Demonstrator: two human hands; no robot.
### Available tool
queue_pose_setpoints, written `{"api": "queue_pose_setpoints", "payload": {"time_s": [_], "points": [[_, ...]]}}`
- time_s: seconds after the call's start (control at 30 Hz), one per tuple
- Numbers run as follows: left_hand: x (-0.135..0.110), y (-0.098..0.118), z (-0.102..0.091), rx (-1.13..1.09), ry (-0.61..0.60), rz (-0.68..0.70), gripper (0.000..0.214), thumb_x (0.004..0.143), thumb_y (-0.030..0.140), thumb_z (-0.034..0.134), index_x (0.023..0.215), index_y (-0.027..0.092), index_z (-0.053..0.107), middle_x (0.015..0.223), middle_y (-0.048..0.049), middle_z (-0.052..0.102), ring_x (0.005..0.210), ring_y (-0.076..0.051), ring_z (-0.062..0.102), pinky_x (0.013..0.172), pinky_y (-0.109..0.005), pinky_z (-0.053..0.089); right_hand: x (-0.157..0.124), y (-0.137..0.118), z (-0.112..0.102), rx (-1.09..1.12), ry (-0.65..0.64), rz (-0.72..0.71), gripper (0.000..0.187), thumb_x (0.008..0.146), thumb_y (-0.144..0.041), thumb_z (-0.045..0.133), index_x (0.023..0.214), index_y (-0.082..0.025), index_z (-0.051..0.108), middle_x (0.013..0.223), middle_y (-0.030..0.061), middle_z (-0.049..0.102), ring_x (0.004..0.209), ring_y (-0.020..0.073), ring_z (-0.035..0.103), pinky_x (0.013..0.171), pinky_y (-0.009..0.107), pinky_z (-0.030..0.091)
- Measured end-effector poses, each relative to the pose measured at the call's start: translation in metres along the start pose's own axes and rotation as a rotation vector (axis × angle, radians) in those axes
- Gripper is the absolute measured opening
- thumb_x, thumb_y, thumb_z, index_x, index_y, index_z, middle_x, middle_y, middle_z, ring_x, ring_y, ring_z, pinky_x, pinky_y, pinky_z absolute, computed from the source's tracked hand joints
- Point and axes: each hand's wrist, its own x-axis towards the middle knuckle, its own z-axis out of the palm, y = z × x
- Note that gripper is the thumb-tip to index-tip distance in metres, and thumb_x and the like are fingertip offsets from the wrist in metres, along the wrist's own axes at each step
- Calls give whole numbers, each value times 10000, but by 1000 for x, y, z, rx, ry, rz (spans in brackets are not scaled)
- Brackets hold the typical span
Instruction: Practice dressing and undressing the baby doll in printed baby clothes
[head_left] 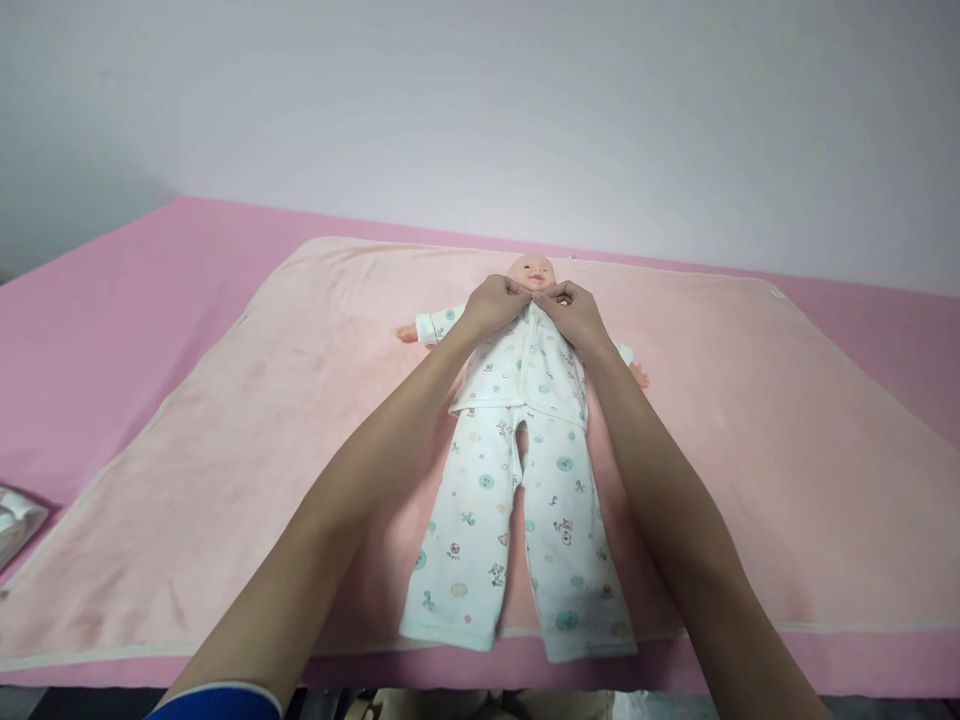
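Observation:
A baby doll (531, 271) lies on its back on a light pink blanket (750, 420), head away from me. It wears a white printed top (525, 365) and white printed trousers (517, 530). My left hand (495, 302) and my right hand (571, 312) meet at the doll's neck, just under its chin. Both have their fingers curled and pinched on the collar of the top. The doll's bare hand (407, 333) sticks out at the left.
The blanket lies on a darker pink bed sheet (112, 310) against a pale wall. A crinkled plastic packet (15, 520) rests at the left edge. The bed's near edge runs along the bottom of the view.

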Motion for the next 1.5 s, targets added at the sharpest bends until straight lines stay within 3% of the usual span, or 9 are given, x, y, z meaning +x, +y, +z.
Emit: {"api": "queue_pose_setpoints", "payload": {"time_s": [0.47, 0.63, 0.87, 1.17, 1.3, 1.5], "points": [[-3, 4, 4, -2, 10, 5, 192, 938, 258, 660, 765, 193, 609, 714, -5, 582, 698, -156, 500, 678, -304, 369, 2, 1, 1, -3, 13, 63, 263, 845, -412, 837, 925, -186, 729, 875, 24, 724, 882, 192, 669, 857, 333, 530], [-5, 5, 3, -1, 26, -3, 157, 922, 291, 704, 823, 194, 629, 782, -19, 630, 740, -164, 532, 700, -304, 388, 1, -1, -1, -21, -13, 80, 308, 857, -460, 849, 956, -196, 726, 922, 37, 743, 932, 207, 685, 863, 329, 555], [-1, 0, 3, -38, -27, 13, 280, 943, 306, 676, 720, 205, 539, 667, 7, 492, 648, -143, 424, 664, -312, 331, -4, -8, -5, -28, -71, 76, 316, 893, -477, 848, 976, -184, 762, 959, 54, 755, 958, 216, 684, 896, 342, 550], [3, -6, 6, -40, -22, 41, 365, 943, 256, 615, 655, 222, 394, 629, 15, 376, 621, -137, 331, 646, -313, 280, 1, -5, 0, -140, -18, 69, 240, 933, -412, 801, 965, -181, 746, 891, 27, 701, 872, 196, 640, 873, 343, 515], [0, -2, 6, -23, -7, 26, 249, 964, 260, 626, 745, 210, 520, 697, -1, 532, 672, -150, 458, 666, -299, 334, -3, -9, 8, -206, 72, 62, 171, 929, -357, 768, 927, -198, 705, 873, 18, 685, 840, 197, 637, 872, 350, 509], [0, 0, 9, 103, 62, 39, 104, 1008, 277, 633, 954, 198, 674, 972, -54, 753, 882, -200, 649, 785, -298, 425, -16, -16, 17, -368, 162, -94, 132, 972, -353, 645, 917, -234, 658, 944, 62, 734, 992, 259, 673, 915, 358, 502]]}}
